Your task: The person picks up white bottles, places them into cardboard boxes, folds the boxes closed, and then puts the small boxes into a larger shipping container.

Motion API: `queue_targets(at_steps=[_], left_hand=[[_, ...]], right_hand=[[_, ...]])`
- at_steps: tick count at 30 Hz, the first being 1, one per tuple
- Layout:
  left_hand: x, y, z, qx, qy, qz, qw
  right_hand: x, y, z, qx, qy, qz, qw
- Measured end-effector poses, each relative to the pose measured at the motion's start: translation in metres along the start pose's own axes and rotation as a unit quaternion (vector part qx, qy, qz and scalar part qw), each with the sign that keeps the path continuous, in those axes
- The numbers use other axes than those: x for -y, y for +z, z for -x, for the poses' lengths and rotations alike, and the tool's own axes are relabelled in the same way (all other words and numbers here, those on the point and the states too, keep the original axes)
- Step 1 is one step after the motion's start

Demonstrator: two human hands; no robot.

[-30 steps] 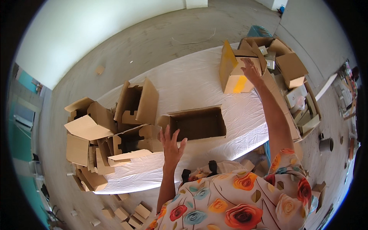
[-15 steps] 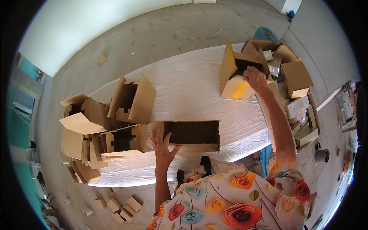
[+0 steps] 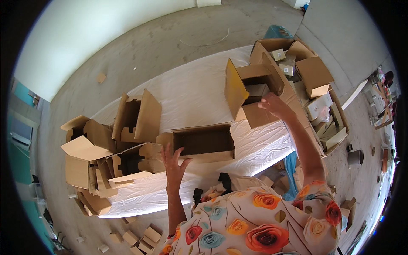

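My left hand (image 3: 173, 163) spreads its fingers at the left end of a long open cardboard box (image 3: 204, 156), whose dark inside is bare. Thumb and fingertips are at its near wall and left flap. Over at the right, my right hand (image 3: 275, 105) is closed at the front opening of a brown carton (image 3: 257, 115) with a yellow flap (image 3: 236, 87). Its curled fingertips are beside a smaller greyish box (image 3: 256, 91) inside that carton. What the fingers grip, if anything, is hidden. The carton's front flap hangs down toward me.
A big carton (image 3: 299, 108) full of small boxes stands along the table's right end. Several open cardboard boxes (image 3: 87, 146) crowd the left end. White cloth (image 3: 182, 100) covers the table. Small boxes (image 3: 144, 240) lie on the floor near me.
The yellow-flapped carton's front has folded down, exposing the smaller box inside. My right hand has come lower, toward that front opening. The left hand stays spread at the long box.
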State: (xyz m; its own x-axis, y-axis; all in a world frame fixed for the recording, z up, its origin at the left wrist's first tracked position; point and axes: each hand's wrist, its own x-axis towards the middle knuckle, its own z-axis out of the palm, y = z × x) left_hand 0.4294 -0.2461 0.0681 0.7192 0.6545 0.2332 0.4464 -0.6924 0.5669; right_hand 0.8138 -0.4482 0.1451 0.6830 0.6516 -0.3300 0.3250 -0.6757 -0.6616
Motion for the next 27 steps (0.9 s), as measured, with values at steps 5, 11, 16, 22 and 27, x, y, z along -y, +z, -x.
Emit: queue_targets(at_steps=[5,11,16,22,27], left_hand=[[0.002,0.005,0.001,-0.013,0.002,0.001,1.0],[0.006,0.009,0.007,-0.022,-0.013,0.006,1.0],[0.006,0.01,0.008,-0.027,-0.018,0.009,0.999],[0.008,0.011,0.007,-0.032,0.005,-0.007,0.999],[0.016,0.011,0.006,-0.017,0.022,0.003,1.0]], right_hand=[[-0.036,0.005,-0.075,-0.101,-0.038,0.308,0.945],[-0.052,0.008,-0.13,0.014,0.045,0.436,0.899],[-0.053,0.02,-0.131,-0.108,-0.007,0.467,0.877],[-0.012,0.002,-0.108,-0.122,0.007,0.318,0.94],[0.038,-0.026,-0.033,-0.303,-0.121,0.312,0.892]])
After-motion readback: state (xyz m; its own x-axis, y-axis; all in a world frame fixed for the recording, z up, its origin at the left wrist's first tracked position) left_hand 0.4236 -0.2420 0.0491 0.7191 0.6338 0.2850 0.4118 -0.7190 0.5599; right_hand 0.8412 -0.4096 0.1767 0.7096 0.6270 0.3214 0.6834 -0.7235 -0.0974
